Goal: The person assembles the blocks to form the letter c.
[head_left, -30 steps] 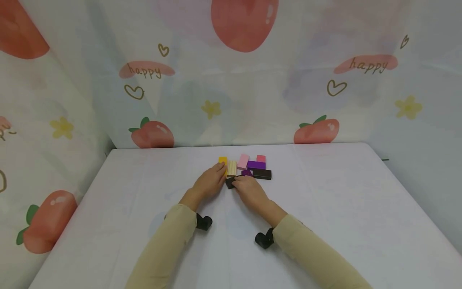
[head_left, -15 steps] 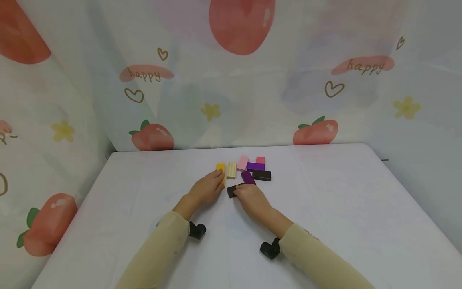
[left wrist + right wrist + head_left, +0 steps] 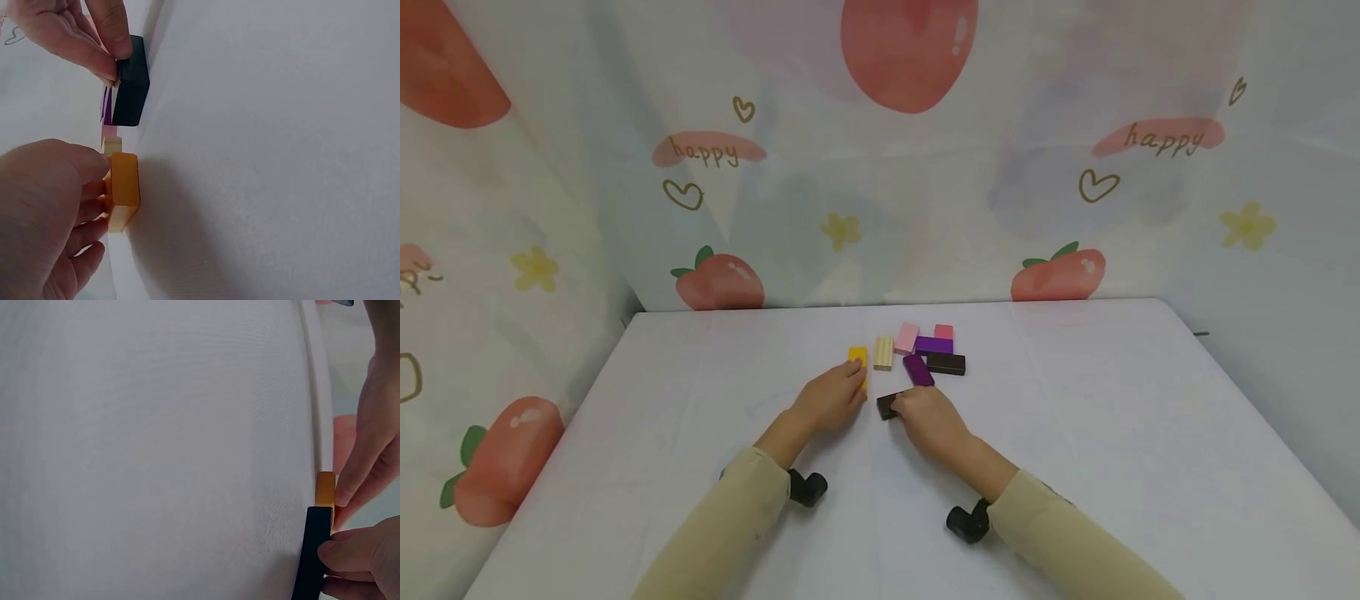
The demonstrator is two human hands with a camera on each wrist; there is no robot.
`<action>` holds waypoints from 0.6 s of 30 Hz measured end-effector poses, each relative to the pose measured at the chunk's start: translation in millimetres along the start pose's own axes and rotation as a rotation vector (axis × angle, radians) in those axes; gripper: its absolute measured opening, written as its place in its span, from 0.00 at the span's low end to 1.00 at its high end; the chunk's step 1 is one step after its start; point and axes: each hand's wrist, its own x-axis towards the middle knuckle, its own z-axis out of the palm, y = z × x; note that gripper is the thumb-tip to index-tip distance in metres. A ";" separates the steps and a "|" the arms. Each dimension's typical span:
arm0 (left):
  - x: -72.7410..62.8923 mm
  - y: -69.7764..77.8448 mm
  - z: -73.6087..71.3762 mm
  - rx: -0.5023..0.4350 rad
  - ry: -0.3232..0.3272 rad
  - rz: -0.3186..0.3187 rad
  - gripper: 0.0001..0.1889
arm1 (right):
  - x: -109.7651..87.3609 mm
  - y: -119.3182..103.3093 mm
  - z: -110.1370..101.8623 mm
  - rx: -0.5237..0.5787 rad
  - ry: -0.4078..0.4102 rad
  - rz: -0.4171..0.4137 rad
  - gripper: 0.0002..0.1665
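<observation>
My left hand [image 3: 827,397] grips a yellow block [image 3: 857,354] lying lengthwise away from me. In the left wrist view the thumb is at the near end of that yellow block [image 3: 125,180], the other fingers along its side. Just to the right, my right hand [image 3: 934,423] pinches a black block [image 3: 886,407], covering its right part in the head view. Both blocks are low over the white table, a narrow gap between them. In the right wrist view the black block [image 3: 314,553] overlaps the yellow block [image 3: 325,487].
Beyond the hands lie a ridged cream block [image 3: 883,353], a pale pink block [image 3: 907,338], a small coral-pink block [image 3: 943,332], a violet block [image 3: 935,345], another black block [image 3: 947,364] and a tilted dark purple block [image 3: 918,370]. A printed cloth wall [image 3: 925,192] rises behind the table [image 3: 1075,417].
Both hands have moved toward me, drawing the yellow and black blocks away from the other blocks. The dark purple block, partly hidden earlier, now shows. The yellow block has parted from the cream one.
</observation>
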 end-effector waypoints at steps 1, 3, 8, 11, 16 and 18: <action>-1.2 1.3 -0.1 -0.002 -0.003 -0.006 0.24 | -1.0 -0.5 -0.4 -0.003 -0.003 0.004 0.05; -4.1 3.6 0.4 -0.002 -0.009 -0.008 0.24 | -3.3 -2.1 -1.4 -0.005 -0.009 0.012 0.05; -12.8 7.9 2.4 0.022 -0.009 0.007 0.24 | -8.5 -6.8 -4.5 -0.004 -0.011 0.021 0.05; -16.9 9.9 2.9 0.044 0.002 0.017 0.24 | -9.7 -9.3 -6.3 -0.013 -0.010 0.028 0.06; -24.6 14.7 2.3 0.042 0.000 0.014 0.24 | -12.4 -13.4 -9.2 -0.025 -0.039 0.039 0.06; -28.3 17.0 1.9 0.039 -0.003 0.014 0.24 | -13.9 -15.2 -10.7 -0.023 -0.047 0.042 0.06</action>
